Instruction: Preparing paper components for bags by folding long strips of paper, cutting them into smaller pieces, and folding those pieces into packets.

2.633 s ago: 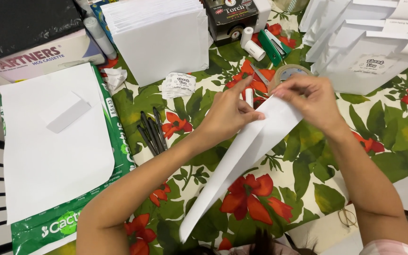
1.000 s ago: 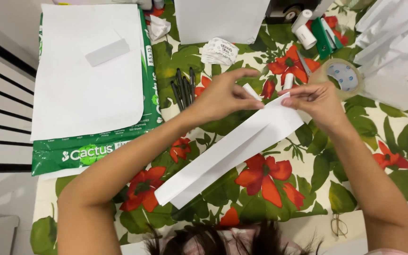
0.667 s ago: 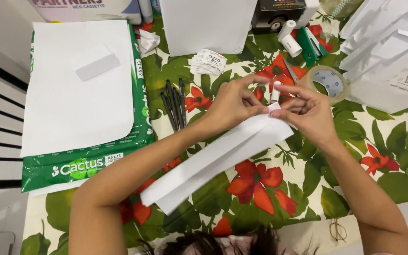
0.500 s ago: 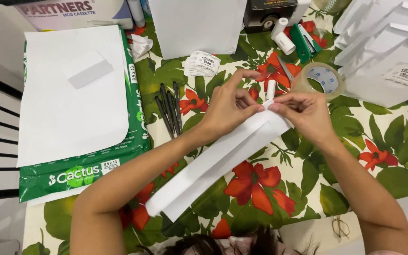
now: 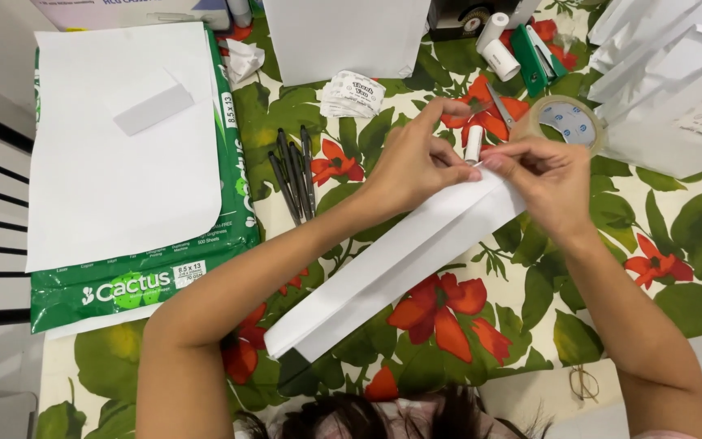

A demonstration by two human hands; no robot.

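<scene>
Head view, looking down: left hand (image 5: 409, 169) and right hand (image 5: 548, 180) close together, both pinching the far end of a long folded white paper (image 5: 400, 260). Fingertips of each hand pressed shut on the paper's top edge, almost touching each other. Paper lying slanted across the flowered tablecloth (image 5: 676, 276), from the hands down toward the body, near end flat on the cloth.

Just behind the fingers, a small white glue stick (image 5: 473, 143) standing up. Beside the right hand, a roll of clear tape (image 5: 566, 123). A little farther back, silver scissors (image 5: 497, 106), two small white rolls (image 5: 497, 45) and a green holder (image 5: 534, 49).

Left of the left arm, a row of black pens (image 5: 292, 175). Behind the left hand, a small stack of round-edged stickers (image 5: 353, 93). Farther left, a green pack of paper (image 5: 144, 280) with loose white sheets (image 5: 115, 195) on top and a small white slip (image 5: 154, 109) on those.

At the far right, white paper bags (image 5: 676, 89) in a pile. At the back middle, one more white bag (image 5: 347, 36) standing.
</scene>
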